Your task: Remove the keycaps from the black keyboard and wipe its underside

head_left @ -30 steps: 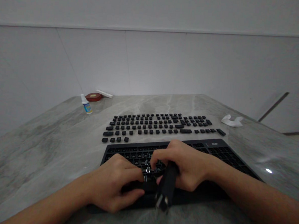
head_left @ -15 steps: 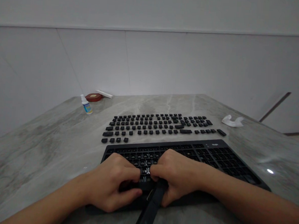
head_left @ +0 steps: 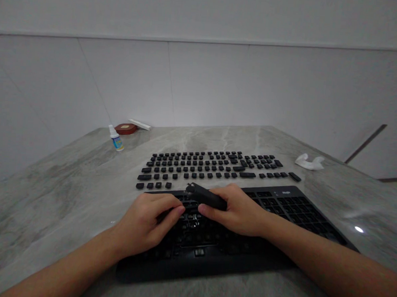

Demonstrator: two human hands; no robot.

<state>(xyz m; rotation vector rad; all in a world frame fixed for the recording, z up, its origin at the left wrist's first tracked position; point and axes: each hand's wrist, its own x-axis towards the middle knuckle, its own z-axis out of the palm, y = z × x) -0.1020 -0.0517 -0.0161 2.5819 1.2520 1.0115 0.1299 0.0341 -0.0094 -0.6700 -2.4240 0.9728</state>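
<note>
A black keyboard (head_left: 197, 271) lies in front of me, most of its key positions stripped of keycaps. My right hand (head_left: 238, 209) grips a long black keycap, by its look the space bar (head_left: 204, 196), tilted above the keyboard's middle with its far end toward the upper left. Over the keyboard's left side, my left hand (head_left: 153, 222) has thumb and forefinger pressed together; anything between them is hidden. Beyond the keyboard, removed keycaps (head_left: 190, 169) lie in rows that follow a keyboard layout. Both forearms cover parts of the keyboard.
A small white spray bottle (head_left: 116, 139) with a blue label stands at the back left. Behind it are a reddish-brown case (head_left: 125, 129) and a white strip (head_left: 139, 124). Crumpled white tissue (head_left: 309, 162) lies at the right on the grey marbled table (head_left: 64, 194).
My right hand has raised and turned the space bar from pointing toward me to pointing up-left. My left hand has closed into a pinch slightly higher up. The keyboard's lower middle is now uncovered.
</note>
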